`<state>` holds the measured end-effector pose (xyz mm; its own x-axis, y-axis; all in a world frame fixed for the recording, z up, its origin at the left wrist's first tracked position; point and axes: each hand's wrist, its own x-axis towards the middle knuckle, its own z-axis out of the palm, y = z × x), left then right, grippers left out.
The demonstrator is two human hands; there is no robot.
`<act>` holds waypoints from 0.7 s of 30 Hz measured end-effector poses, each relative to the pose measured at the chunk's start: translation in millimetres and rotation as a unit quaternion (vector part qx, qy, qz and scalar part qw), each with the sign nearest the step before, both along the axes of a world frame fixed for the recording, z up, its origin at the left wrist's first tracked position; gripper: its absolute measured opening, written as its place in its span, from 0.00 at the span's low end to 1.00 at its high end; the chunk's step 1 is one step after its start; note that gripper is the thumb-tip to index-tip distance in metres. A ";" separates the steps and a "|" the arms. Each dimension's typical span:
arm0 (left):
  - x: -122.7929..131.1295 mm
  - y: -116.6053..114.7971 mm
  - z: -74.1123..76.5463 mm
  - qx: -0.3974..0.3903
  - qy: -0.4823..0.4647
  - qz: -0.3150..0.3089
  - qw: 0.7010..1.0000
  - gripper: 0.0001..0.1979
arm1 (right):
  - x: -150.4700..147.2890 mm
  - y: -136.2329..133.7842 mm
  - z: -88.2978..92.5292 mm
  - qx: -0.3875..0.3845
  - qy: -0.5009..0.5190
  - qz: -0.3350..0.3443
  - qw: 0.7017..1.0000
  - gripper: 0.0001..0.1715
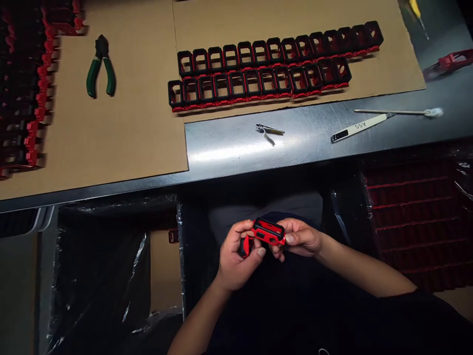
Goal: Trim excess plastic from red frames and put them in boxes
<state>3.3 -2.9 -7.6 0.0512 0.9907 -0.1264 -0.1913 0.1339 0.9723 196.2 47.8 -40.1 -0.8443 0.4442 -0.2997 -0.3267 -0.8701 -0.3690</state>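
As left hand (236,259), right hand (302,239) grip one frame (269,231), two rows (260,74)

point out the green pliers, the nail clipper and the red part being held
green pliers (101,53): head view, on the black head above the handles
nail clipper (269,130): head view, on the middle of its metal body
red part (267,235): head view, on its red side face

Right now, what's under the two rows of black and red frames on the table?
A brown cardboard sheet lies under the frames, and it rests on the metal table. Anything beneath the cardboard is hidden. The left hand and right hand hold a single frame.
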 end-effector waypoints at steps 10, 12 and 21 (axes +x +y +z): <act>-0.1 -0.8 -7.7 -0.002 -0.027 0.029 0.999 0.16 | -3.6 8.6 13.0 -0.007 -0.106 -0.103 0.989 0.16; 0.1 -0.4 -9.1 0.026 -0.023 0.025 0.999 0.13 | -3.6 12.7 13.8 0.020 -0.119 -0.125 0.985 0.14; -1.4 0.8 -9.8 0.042 0.045 0.018 0.998 0.11 | 5.3 25.6 28.3 0.252 -0.165 -0.164 0.939 0.10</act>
<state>1.9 -2.0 -17.4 0.0082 0.9990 -0.0450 -0.1065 0.0456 0.9933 201.5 73.5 -11.9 -0.5357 0.8196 -0.2032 -0.3413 -0.4303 -0.8357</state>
